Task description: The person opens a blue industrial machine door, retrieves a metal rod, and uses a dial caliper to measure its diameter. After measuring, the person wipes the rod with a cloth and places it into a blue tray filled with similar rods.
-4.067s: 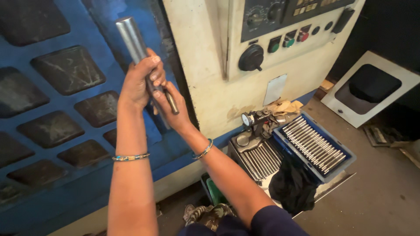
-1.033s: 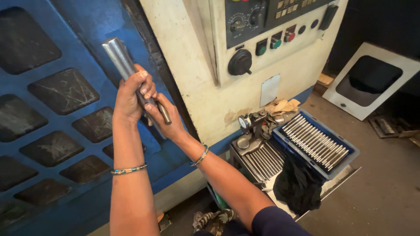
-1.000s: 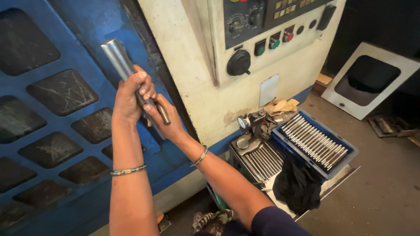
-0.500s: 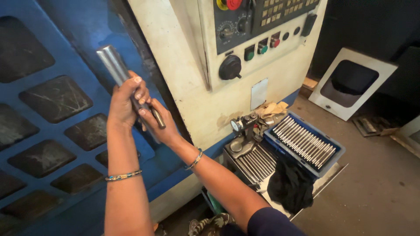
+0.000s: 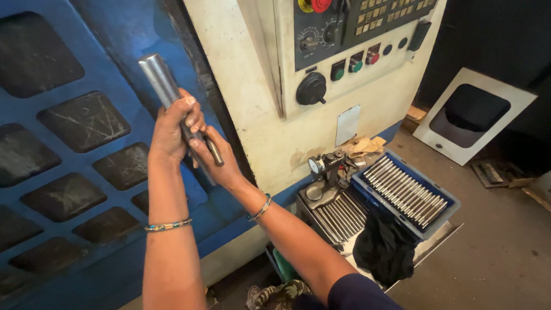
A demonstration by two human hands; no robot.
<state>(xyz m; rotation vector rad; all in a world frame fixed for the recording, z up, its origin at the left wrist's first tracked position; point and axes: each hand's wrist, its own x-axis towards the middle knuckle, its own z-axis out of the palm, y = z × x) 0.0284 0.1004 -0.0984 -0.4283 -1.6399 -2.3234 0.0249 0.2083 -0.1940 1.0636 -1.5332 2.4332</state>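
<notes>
1. Hands first: the left hand point(image 5: 172, 129) is clenched round the lower part of a thick steel bar point(image 5: 163, 83), whose blunt upper end stands clear above the fist, tilted up and to the left. The right hand point(image 5: 215, 163) is closed on a thin dark rod point(image 5: 213, 150) and on the bar's lower stretch, just beside and below the left.

2. Change: across the last second the grip looks the same in both hands (same fingers, same tilt of the bar); what has shifted is the view, which now sits further right, so the hands appear more to the left and the control panel point(image 5: 350, 34) shows more of its top buttons.

3. Meaning: in my judgement the work on the bar is being held steady, not advanced or let go; the bar is in front of the blue machine door point(image 5: 69, 189).

4. Around: lower right, well apart from the hands, a blue tray of metal rods point(image 5: 410, 192), a second batch of rods point(image 5: 338, 215) beside it, and a dark cloth point(image 5: 384, 250).
</notes>
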